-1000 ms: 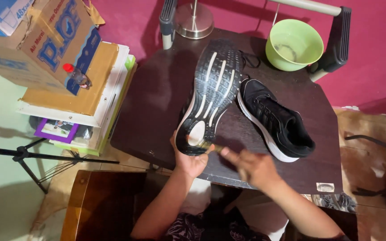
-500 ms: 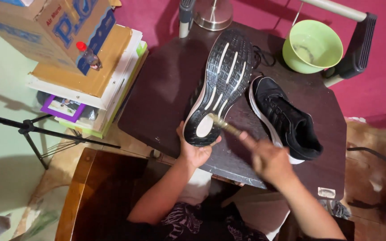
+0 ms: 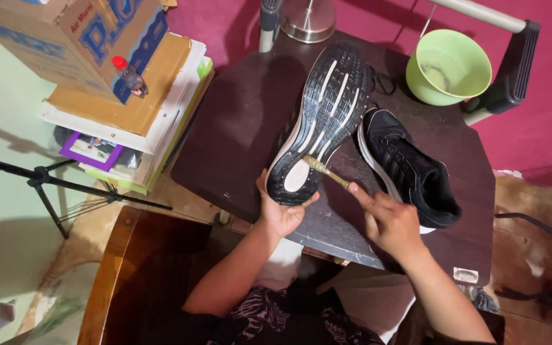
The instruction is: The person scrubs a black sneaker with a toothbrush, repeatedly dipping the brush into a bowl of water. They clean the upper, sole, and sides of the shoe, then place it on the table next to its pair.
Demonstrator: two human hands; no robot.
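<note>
Right hand (image 3: 388,220) lower now, brush (image 3: 324,171) on sole (image 3: 324,118).

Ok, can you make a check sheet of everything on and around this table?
Surface: dark wooden table, worn at the near edge.
Job's things: black shoe held sole-up; thin brush touching its sole; second black shoe upright beside it.
Clutter: green bowl; metal lamp base.
Hands: left hand cups the sole-up shoe's heel; right hand grips the brush.
Cables: nothing seen.
Surroundings: cardboard box on stacked books; tripod; wooden chair; pink wall.
</note>
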